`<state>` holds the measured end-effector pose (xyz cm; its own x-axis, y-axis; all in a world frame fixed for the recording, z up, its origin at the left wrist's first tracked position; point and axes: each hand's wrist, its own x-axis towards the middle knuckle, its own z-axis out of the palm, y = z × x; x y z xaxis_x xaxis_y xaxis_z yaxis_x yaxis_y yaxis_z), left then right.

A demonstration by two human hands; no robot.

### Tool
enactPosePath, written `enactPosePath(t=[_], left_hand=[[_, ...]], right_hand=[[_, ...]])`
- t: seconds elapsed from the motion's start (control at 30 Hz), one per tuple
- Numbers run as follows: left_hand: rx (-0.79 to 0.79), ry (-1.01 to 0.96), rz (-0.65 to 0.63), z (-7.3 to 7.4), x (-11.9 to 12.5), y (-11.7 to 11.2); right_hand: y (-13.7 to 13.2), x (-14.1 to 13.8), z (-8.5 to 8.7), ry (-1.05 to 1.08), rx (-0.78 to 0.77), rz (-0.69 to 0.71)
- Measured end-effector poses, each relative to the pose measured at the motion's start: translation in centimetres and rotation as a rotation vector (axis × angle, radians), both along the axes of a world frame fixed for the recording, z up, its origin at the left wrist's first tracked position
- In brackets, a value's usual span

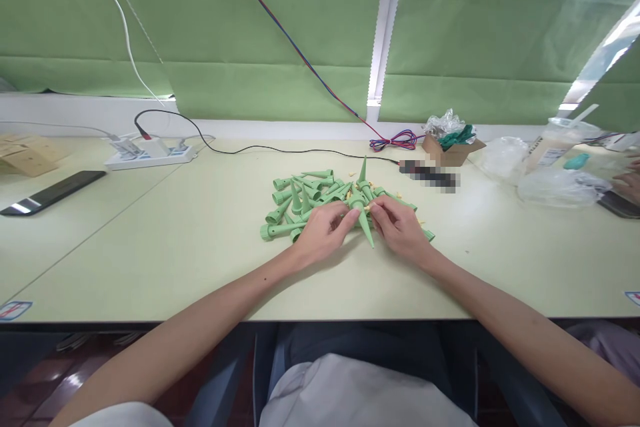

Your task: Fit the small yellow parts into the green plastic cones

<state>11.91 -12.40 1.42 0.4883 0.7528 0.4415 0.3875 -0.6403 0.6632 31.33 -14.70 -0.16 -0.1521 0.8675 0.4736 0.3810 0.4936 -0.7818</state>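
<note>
Currently, fingers of the left hand (323,232) clamp one green spike (365,223), those of the right hand (404,230) one yellow peg (367,208).

- Held cone (367,232): plain light green.
- Piled cones (281,229): matching light green.
- Small piece (367,208): yellow.
- Tabletop (150,247): pale yellow-green.
- Blind (250,27): solid mid-green.
- Coiled cable (400,141): red and blue strands.
- Power strip (155,159): white.
- Carton (454,157): brown.
- Flat device (55,192): black.
- Sticker (15,310): white, blue-edged, red-marked.
</note>
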Motion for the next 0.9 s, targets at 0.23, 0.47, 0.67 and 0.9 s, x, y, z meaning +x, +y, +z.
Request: enactPosePath(t=[0.23, 0.47, 0.67, 0.9], left_hand=[[-0.036, 0.004, -0.035, 0.4, -0.1, -0.2], [-0.055, 0.003, -0.061, 0.4, -0.1, -0.2], [-0.048, -0.018, -0.070, 0.4, 0.0, -0.2], [0.048, -0.068, -0.060, -0.7, -0.1, 0.3]], right_hand=[[0.1, 0.2, -0.1, -0.004, -0.009, -0.009], [0.2, 0.4, -0.2, -0.015, 0.004, -0.005], [0.3, 0.5, -0.3, -0.028, 0.014, -0.004], [0.4, 0.4, -0.6, -0.006, 0.003, 0.018]])
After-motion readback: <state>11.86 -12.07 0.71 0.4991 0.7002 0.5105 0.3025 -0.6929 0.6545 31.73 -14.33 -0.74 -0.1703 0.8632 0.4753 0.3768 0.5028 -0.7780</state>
